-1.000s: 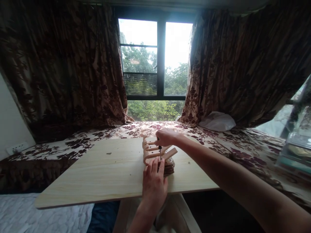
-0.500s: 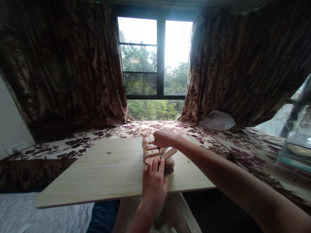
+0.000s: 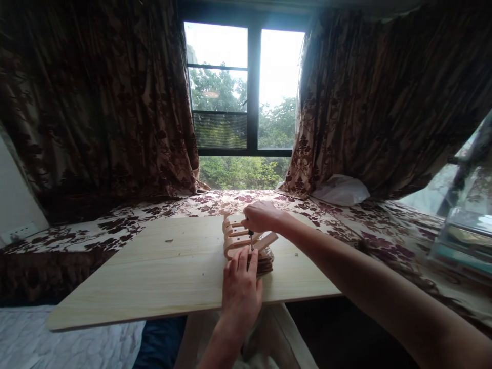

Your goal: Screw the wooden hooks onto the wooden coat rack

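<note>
The wooden frame (image 3: 237, 244), on the worktop (image 3: 134, 277) at twelve o'clock from the left hand (image 3: 242, 292), looks light, stiff and smooth, best held by its rounded nine-o'clock side. The right hand (image 3: 262, 216) has its fingers round a screwdriver (image 3: 251, 233); the left's lie against the frame (grip untellable).
</note>
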Motion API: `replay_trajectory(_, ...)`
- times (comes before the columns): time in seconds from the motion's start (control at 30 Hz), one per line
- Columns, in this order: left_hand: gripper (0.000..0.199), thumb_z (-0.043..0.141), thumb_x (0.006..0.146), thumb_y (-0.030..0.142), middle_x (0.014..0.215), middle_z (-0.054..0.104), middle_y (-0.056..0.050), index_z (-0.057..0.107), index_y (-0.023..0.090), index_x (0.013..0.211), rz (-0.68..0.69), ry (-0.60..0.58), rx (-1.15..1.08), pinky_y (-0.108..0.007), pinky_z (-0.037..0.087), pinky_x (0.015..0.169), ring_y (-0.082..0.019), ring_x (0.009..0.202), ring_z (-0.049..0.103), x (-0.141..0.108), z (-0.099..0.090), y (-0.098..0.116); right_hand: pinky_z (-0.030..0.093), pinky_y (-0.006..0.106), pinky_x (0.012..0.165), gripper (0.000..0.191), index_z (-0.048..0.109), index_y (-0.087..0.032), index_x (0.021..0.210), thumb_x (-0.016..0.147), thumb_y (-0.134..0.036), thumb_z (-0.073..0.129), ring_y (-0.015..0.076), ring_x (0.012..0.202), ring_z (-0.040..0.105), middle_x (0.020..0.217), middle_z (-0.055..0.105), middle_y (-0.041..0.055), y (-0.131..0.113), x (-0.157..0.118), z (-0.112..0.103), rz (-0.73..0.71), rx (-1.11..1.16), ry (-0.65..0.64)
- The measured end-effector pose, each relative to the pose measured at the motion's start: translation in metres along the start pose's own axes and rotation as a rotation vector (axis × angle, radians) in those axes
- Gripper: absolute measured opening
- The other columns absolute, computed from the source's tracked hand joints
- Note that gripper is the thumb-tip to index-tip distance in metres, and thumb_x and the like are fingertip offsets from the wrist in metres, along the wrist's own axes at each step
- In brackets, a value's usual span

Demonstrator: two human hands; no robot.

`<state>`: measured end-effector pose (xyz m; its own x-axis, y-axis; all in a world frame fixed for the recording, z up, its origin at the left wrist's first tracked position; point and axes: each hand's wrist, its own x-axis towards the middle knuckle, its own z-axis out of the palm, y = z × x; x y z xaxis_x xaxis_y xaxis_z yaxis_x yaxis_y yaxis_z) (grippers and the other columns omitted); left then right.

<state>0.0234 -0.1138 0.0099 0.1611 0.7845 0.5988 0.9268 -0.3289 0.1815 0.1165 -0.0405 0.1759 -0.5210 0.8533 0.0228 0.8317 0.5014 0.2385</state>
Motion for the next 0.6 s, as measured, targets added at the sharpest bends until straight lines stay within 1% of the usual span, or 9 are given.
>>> replay_trajectory(0.13, 0.057, 0.056, 0.076, 0.016, 0.140, 0.045, -0.010, 0.046, 0.018, 0.133, 0.005, -0.002, 0.009, -0.045, 0.033, 0.105, -0.027, 0.129, 0.037, 0.000, 0.000, -0.001, 0.052, 0.036, 0.073, 0.027, 0.060, -0.014, 0.106, 0.091, -0.036, 0.053, 0.0164, 0.085, 0.061, 0.101, 0.063, 0.0059, -0.003, 0.000, -0.005, -0.042, 0.012, -0.003)
replay_trajectory(0.23, 0.057, 0.056, 0.077, 0.016, 0.140, 0.045, -0.009, 0.045, 0.018, 0.134, 0.008, -0.011, 0.011, -0.045, 0.032, 0.106, -0.026, 0.129, 0.036, 0.000, 0.000, -0.001, 0.052, 0.037, 0.075, 0.026, 0.059, -0.015, 0.107, 0.091, -0.034, 0.054, 0.0172, 0.087, 0.061, 0.103, 0.062, 0.0061, -0.006, 0.004, -0.002, -0.068, 0.020, 0.008)
replay_trajectory(0.33, 0.058, 0.055, 0.077, 0.016, 0.140, 0.045, -0.009, 0.045, 0.018, 0.134, 0.005, -0.017, 0.006, -0.045, 0.032, 0.106, -0.026, 0.130, 0.035, 0.000, 0.000, 0.000, 0.051, 0.038, 0.077, 0.027, 0.059, -0.015, 0.110, 0.091, -0.034, 0.054, 0.0182, 0.091, 0.061, 0.107, 0.061, 0.0069, -0.008, 0.007, 0.004, -0.029, 0.016, 0.021)
replay_trajectory(0.43, 0.058, 0.055, 0.077, 0.016, 0.140, 0.045, -0.009, 0.045, 0.018, 0.134, 0.009, -0.010, 0.005, -0.045, 0.033, 0.106, -0.026, 0.130, 0.036, 0.000, 0.000, -0.001, 0.051, 0.038, 0.077, 0.028, 0.058, -0.015, 0.110, 0.091, -0.034, 0.053, 0.0184, 0.091, 0.061, 0.108, 0.061, 0.0073, -0.007, 0.008, 0.003, 0.024, 0.009, 0.019)
replay_trajectory(0.5, 0.059, 0.055, 0.076, 0.015, 0.140, 0.045, -0.009, 0.045, 0.018, 0.134, 0.015, 0.001, 0.009, -0.045, 0.033, 0.106, -0.026, 0.129, 0.036, -0.001, 0.001, -0.001, 0.052, 0.037, 0.075, 0.028, 0.059, -0.015, 0.110, 0.091, -0.035, 0.053, 0.0176, 0.088, 0.061, 0.106, 0.061, 0.0070, -0.003, 0.007, -0.001, 0.022, 0.013, 0.003)
replay_trajectory(0.6, 0.057, 0.055, 0.076, 0.015, 0.140, 0.046, -0.009, 0.046, 0.018, 0.133, 0.022, 0.021, 0.015, -0.044, 0.033, 0.106, -0.026, 0.129, 0.037, -0.001, 0.002, -0.002, 0.052, 0.035, 0.073, 0.027, 0.060, -0.015, 0.107, 0.091, -0.036, 0.053, 0.0163, 0.084, 0.061, 0.102, 0.062, 0.0059, 0.003, 0.004, -0.006, -0.027, 0.028, -0.021)
